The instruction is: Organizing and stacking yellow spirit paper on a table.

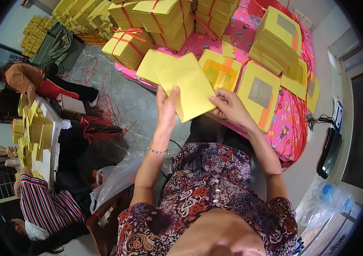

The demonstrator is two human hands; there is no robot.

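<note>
My left hand (166,109) and my right hand (229,106) together hold up a small sheaf of plain yellow paper sheets (185,83) above the near edge of a table with a pink patterned cover (290,128). My left thumb lies on the front of the sheets; my right fingers pinch their lower right edge. Just behind lie yellow sheets with a gold foil square (221,70) and one with a silver square and orange strip (259,94).
Tied bundles of yellow paper (128,45) and taller stacks (277,40) crowd the table. Red string (102,121) litters the grey floor. At left, a person in stripes (47,207) and one in orange (23,79) work at a white table of yellow stacks (40,132).
</note>
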